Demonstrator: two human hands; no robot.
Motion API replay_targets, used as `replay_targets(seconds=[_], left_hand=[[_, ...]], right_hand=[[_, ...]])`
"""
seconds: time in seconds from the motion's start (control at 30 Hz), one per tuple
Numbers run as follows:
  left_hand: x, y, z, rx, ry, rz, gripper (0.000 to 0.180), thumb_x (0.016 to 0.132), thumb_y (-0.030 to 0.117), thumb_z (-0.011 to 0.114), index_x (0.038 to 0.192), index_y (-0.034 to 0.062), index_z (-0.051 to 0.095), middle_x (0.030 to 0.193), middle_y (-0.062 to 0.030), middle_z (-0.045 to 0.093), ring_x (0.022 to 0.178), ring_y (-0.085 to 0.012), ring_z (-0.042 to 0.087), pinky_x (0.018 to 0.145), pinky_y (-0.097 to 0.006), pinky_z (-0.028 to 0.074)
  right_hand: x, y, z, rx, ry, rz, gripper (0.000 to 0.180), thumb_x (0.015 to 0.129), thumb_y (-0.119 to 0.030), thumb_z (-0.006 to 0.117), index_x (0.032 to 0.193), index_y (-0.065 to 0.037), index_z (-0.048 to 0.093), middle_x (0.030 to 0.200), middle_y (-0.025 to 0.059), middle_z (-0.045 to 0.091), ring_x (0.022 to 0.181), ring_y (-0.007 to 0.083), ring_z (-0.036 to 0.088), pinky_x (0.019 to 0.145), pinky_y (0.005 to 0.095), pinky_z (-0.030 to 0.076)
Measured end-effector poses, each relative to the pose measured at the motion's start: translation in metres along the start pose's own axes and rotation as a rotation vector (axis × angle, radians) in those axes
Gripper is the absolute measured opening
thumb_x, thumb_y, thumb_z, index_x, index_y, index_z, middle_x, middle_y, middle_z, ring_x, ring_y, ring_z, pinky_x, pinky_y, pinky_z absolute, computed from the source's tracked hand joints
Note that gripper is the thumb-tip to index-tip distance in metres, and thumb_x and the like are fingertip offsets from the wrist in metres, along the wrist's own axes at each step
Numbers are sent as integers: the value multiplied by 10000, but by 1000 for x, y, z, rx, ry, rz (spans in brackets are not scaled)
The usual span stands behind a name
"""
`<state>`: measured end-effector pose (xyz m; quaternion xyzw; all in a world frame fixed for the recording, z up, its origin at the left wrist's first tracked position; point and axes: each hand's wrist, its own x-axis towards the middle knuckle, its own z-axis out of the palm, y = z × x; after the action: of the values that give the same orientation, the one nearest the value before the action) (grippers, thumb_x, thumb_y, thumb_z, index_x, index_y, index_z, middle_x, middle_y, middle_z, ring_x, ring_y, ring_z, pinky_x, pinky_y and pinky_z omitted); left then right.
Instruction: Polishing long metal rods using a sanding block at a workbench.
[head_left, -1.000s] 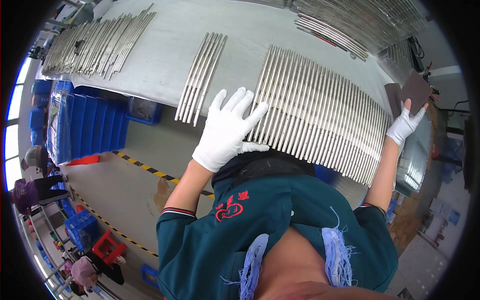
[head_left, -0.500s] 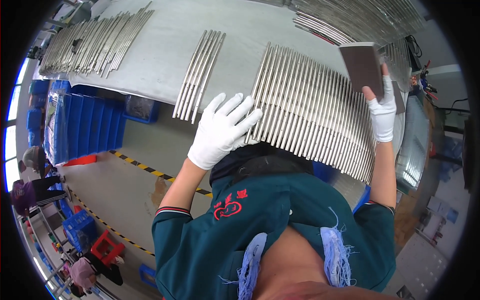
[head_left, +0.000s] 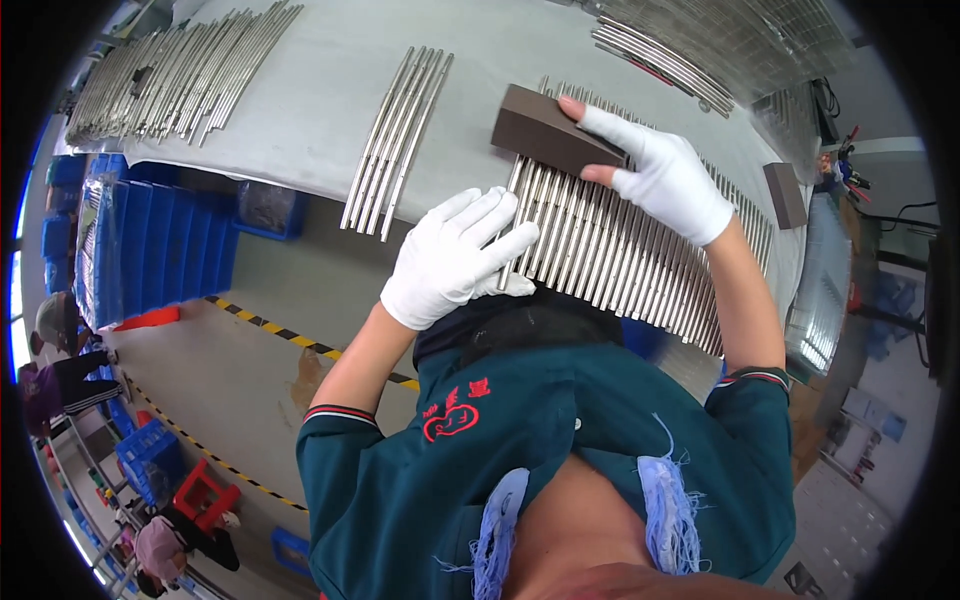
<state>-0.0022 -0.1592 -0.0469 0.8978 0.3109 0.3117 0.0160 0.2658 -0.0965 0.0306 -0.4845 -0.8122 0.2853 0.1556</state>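
Right hand [head_left: 668, 178] gripping brown sanding block [head_left: 552, 130] at row's far-left start, left hand [head_left: 455, 258] flat, ungrasping, steadying metal rods [head_left: 620, 250]; most apparently unrubbed.

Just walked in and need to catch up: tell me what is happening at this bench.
A person in white gloves works at a grey table. The right hand presses a dark brown block onto a wide row of curved metal rods. The left hand rests flat on the row's near end. A second brown block lies farther right.

Rod ends [head_left: 520, 275] under left hand [head_left: 455, 260]
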Motion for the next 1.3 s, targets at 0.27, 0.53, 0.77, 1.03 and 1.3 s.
replay_targets(seconds=[0.27, 0.53, 0.77, 1.03, 1.3], left_hand=[[0, 2, 9, -32, 147, -15, 596, 802, 554, 680, 1164, 81, 660, 1115, -137, 676, 1083, -300, 669, 986, -426, 530], [-9, 1, 11, -2, 53, -47, 585, 875, 598, 654, 1212, 123, 706, 1208, -101, 701, 1191, -268, 656, 1040, -422, 521], [-5, 1, 16, 33, 83, -39, 578, 878, 597, 658, 1209, 126, 709, 1210, -91, 703, 1191, -251, 659, 1040, -416, 525], [-1, 2, 9, -25, 51, -42, 599, 850, 592, 679, 1201, 107, 698, 1201, -112, 696, 1157, -276, 663, 1031, -424, 526], [-3, -1, -5, -106, -156, -56, 768, 719, 545, 769, 1309, 76, 619, 1372, -160, 607, 1267, -312, 593, 1098, -453, 457]], right_hand=[[-13, 23, -21, 100, -11, -100, 665, 898, -130, 760, 1491, -329, 534, 1295, 130, 693, 1117, 309, 707, 948, 312, 554], [-13, 14, -8, 57, 66, -69, 658, 883, -119, 768, 1478, -300, 554, 1350, 112, 666, 1192, 290, 678, 983, 338, 541], [0, -2, 4, -3, 83, -41, 668, 874, -106, 773, 1476, -293, 555, 1345, 99, 672, 1205, 261, 679, 999, 318, 538], [-67, 34, -26, 155, 160, 131, 707, 876, -80, 790, 1518, -207, 523, 1439, 65, 633, 1276, 178, 623, 1085, 302, 462], [-101, 56, -21, 173, 292, 242, 726, 889, -81, 780, 1547, -151, 484, 1511, 58, 574, 1342, 152, 559, 1134, 299, 408]])
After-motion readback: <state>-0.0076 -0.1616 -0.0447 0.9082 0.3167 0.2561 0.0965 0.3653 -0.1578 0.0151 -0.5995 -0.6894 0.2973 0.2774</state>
